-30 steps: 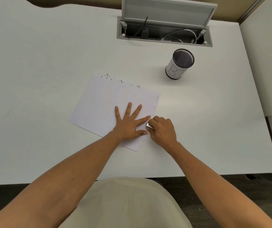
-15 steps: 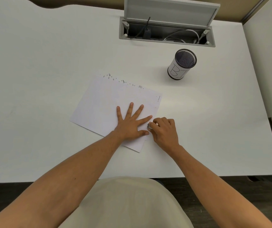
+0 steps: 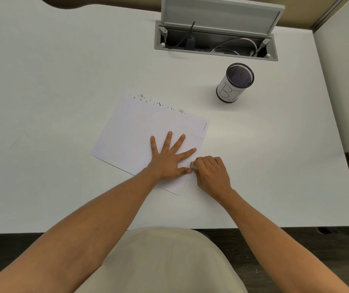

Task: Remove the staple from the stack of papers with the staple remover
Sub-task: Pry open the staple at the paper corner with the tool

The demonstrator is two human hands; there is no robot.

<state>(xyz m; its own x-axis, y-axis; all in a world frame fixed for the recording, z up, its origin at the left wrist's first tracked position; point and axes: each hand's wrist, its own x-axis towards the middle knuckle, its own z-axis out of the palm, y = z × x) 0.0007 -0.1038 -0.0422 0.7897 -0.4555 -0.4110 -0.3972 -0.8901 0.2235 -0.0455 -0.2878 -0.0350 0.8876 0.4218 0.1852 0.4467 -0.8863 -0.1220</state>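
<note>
On the white desk [image 3: 63, 70] we press our left hand [image 3: 170, 160] flat, fingers spread wide, on the stack of papers [image 3: 139, 132], while at its 4 o'clock edge our right hand [image 3: 210, 172] grips closed the staple remover [image 3: 193, 165].

Mesh pen cup [image 3: 235, 85] on white desk [image 3: 53, 70] (open cable tray [image 3: 215, 42] behind it)
</note>
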